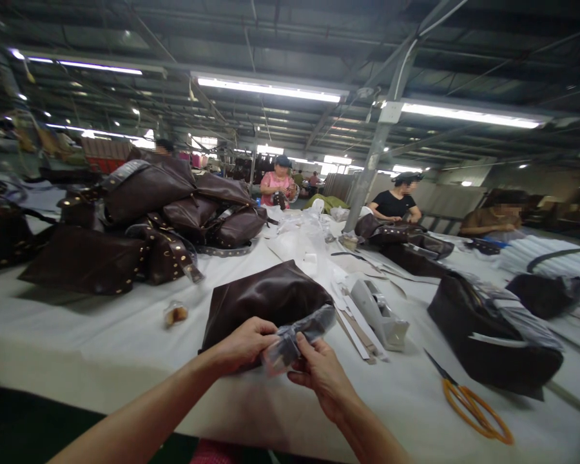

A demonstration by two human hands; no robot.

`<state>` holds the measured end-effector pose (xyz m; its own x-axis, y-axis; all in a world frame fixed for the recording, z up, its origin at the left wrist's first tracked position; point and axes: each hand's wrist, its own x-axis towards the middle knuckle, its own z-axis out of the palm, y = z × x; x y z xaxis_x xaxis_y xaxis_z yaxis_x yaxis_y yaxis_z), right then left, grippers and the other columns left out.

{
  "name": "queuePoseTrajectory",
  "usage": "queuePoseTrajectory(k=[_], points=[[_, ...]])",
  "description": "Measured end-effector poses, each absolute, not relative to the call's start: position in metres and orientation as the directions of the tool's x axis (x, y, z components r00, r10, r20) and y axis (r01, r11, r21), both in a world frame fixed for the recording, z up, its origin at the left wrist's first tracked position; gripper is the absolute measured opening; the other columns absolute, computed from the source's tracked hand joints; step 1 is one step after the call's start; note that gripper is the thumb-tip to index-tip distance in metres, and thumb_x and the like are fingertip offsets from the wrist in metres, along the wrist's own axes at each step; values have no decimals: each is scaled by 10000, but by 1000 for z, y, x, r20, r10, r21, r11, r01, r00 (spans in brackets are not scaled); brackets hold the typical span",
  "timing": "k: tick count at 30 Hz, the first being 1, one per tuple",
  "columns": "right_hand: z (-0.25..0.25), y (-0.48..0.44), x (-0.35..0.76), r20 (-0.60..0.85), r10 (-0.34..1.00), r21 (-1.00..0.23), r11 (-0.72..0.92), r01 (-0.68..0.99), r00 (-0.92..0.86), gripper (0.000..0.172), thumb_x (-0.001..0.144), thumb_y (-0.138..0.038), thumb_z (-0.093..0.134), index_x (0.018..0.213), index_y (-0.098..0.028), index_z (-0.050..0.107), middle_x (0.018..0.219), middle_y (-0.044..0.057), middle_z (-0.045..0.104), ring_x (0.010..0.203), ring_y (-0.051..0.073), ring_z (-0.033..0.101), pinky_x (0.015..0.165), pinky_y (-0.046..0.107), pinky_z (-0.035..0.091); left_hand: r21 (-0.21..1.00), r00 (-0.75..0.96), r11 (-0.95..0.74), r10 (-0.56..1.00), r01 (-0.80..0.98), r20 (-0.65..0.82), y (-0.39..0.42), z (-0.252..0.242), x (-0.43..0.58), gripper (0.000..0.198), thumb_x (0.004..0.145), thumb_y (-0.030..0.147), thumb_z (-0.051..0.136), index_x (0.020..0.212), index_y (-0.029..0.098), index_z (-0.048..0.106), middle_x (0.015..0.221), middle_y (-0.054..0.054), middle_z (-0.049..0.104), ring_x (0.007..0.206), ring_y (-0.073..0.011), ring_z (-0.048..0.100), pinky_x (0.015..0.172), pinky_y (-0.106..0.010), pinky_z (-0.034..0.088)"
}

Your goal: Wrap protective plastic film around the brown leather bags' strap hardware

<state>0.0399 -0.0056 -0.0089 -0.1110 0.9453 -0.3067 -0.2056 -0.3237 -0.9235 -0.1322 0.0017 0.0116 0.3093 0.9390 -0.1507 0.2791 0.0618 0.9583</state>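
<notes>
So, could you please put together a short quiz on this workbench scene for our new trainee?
1. True or false: the left hand and the right hand are both on the plastic wrapping.
2. What colour are the scissor handles? A) blue B) orange C) green
3. Fill in: seen from the worker's side, the tape dispenser stands to the ____ of the nearest brown bag.

Key: 1. True; 2. B; 3. right

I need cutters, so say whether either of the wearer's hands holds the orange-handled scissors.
No, the orange-handled scissors lie on the table, while the left hand and right hand hold plastic wrap.
</notes>
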Motion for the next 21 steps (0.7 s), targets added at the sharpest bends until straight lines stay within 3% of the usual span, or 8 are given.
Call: queuePoseTrajectory(k=[5, 11, 21], points=[[-12, 1, 34, -311, 947, -914, -322, -249, -83, 644, 476, -620, 824, 890, -162, 643, 716, 37, 696, 533, 109, 587, 451, 211, 492, 953, 281, 64, 948, 297, -151, 12, 7, -130, 314, 708, 452, 584, 718, 142, 637, 517, 56, 431, 434, -72, 330, 415, -212, 221], [-17, 7, 25, -220, 975, -940, -202, -275, 34, 619, 466, -609, 825, 838, -141, 668, 658, 24, 680, 488, 91, 549, 366, 151, 349, 967, 231, 111, 959, 229, -165, 20, 2, -128, 344, 683, 479, 603, 702, 138, 638, 511, 50, 446, 426, -72, 332, 415, -219, 200], [-27, 14, 15, -131, 991, -948, -114, -298, 39, 584, 510, -595, 814, 850, -141, 675, 656, 19, 662, 501, 109, 539, 382, 186, 365, 974, 190, 186, 959, 127, -208, 23, 8, -131, 306, 593, 440, 668, 635, 143, 611, 503, 43, 471, 434, -76, 369, 432, -218, 236]])
